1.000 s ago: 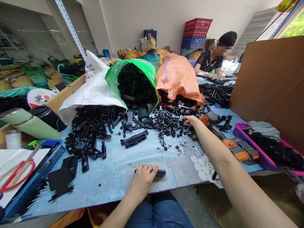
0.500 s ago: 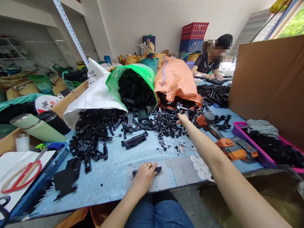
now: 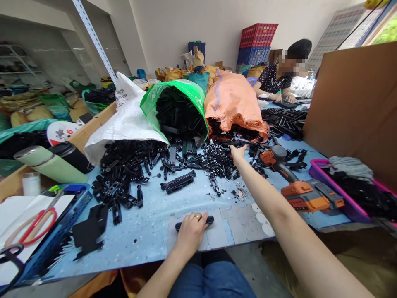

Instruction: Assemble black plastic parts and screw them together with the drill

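Observation:
My left hand (image 3: 191, 229) rests at the near edge of the blue table (image 3: 149, 219), fingers curled over a long black plastic part (image 3: 210, 219) lying on a grey mat. My right hand (image 3: 238, 152) is stretched far across the table. Its fingers reach into a heap of small black parts (image 3: 217, 159) spilling from the orange sack (image 3: 233, 103). Whether it grips a part I cannot tell. An assembled black piece (image 3: 178, 182) lies between both hands.
A green sack (image 3: 173, 93) and a white sack (image 3: 124, 122) spill black parts (image 3: 124, 174) at left. An orange power screwdriver (image 3: 294, 182) lies right, beside a pink tray (image 3: 356, 186). A blue basket with red scissors (image 3: 34, 225) and two flasks (image 3: 52, 163) stand left. Another person (image 3: 281, 78) works at the far end.
My right hand has moved left and farther away, from beside the screwdriver's head into the pile under the orange sack. The left hand stays on the black part.

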A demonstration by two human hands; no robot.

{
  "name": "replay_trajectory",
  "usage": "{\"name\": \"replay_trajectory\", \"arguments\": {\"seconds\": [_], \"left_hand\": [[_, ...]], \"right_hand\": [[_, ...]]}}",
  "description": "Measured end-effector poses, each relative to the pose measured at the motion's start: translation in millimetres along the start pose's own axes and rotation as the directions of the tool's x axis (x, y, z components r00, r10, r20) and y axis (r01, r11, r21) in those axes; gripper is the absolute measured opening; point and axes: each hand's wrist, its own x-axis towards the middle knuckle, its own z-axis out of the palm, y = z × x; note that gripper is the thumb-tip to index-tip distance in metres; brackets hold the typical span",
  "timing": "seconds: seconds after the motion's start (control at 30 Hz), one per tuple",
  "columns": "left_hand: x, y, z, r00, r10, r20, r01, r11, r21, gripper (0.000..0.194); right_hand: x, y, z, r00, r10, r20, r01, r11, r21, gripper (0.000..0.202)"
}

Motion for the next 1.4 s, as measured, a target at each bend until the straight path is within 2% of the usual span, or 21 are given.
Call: {"name": "replay_trajectory", "arguments": {"seconds": [0.1,0.13,0.17,0.2,0.23,0.3,0.33,0.37,0.4,0.43,0.57,0.63,0.73,0.87,1.0,1.13,1.27,1.4], "left_hand": [[1,1,-1.6,1.000,-0.020,0.002,0.020,1.000,0.007,0.032],[1,1,-2.3,0.999,-0.032,0.009,0.032,0.999,-0.003,0.031],[2,0,-3.0,0.999,-0.042,0.017,0.042,0.999,-0.020,0.030],[3,-1,-3.7,0.999,-0.045,0.028,0.047,0.998,-0.044,0.030],[4,-2,-4.4,0.998,-0.042,0.041,0.045,0.996,-0.073,0.030],[6,-4,-6.0,0.997,-0.019,0.077,0.029,0.990,-0.135,0.030],[8,-5,-6.9,0.995,-0.005,0.095,0.020,0.987,-0.159,0.030],[10,-6,-7.9,0.994,0.008,0.113,0.012,0.984,-0.178,0.030],[11,-7,-8.9,0.992,0.017,0.128,0.008,0.981,-0.192,0.030],[12,-7,-9.9,0.990,0.021,0.140,0.007,0.980,-0.198,0.030],[14,-5,-11.8,0.985,0.022,0.171,0.012,0.981,-0.192,0.033],[14,-4,-11.6,0.983,0.024,0.184,0.012,0.981,-0.194,0.034],[15,-4,-11.6,0.981,0.021,0.195,0.019,0.979,-0.201,0.034],[17,-4,-13.4,0.978,0.026,0.205,0.019,0.976,-0.217,0.031],[18,-3,-14.4,0.977,0.022,0.210,0.025,0.976,-0.215,0.031],[18,-3,-15.5,0.976,0.031,0.215,0.017,0.977,-0.214,0.031],[18,1,-19.4,0.977,0.013,0.211,0.033,0.976,-0.214,0.033],[13,5,-20.7,0.988,-0.036,0.149,0.067,0.976,-0.206,0.059]], "right_hand": [[-42,19,-17,0.982,-0.135,0.134,0.128,0.990,0.059,0.045],[-60,29,-24,0.961,-0.178,0.210,0.167,0.984,0.067,0.040],[-79,41,-31,0.920,-0.239,0.311,0.232,0.971,0.062,0.034],[-99,52,-39,0.846,-0.315,0.431,0.326,0.944,0.049,0.030],[-119,64,-45,0.720,-0.403,0.565,0.468,0.883,0.034,0.028],[-156,85,-54,0.431,-0.496,0.754,0.736,0.676,0.023,0.031],[-171,93,-55,0.326,-0.496,0.805,0.828,0.561,0.011,0.031],[-183,99,-54,0.280,-0.483,0.829,0.882,0.472,-0.023,0.031],[-193,104,-51,0.270,-0.466,0.843,0.912,0.404,-0.068,0.031],[-199,107,-48,0.281,-0.454,0.846,0.928,0.353,-0.119,0.031],[-207,109,-38,0.363,-0.489,0.793,0.930,0.244,-0.275,0.027],[-208,108,-39,0.367,-0.498,0.786,0.929,0.243,-0.280,0.027],[-211,109,-41,0.332,-0.499,0.801,0.940,0.248,-0.235,0.031],[-215,112,-37,0.303,-0.541,0.785,0.952,0.205,-0.226,0.035],[-217,116,-31,0.300,-0.566,0.768,0.954,0.164,-0.251,0.034],[-217,119,-27,0.325,-0.512,0.795,0.946,0.171,-0.277,0.031],[-218,118,-23,0.386,-0.506,0.771,0.922,0.196,-0.332,0.030],[-224,112,-23,0.426,-0.553,0.716,0.901,0.192,-0.389,0.023]]}}
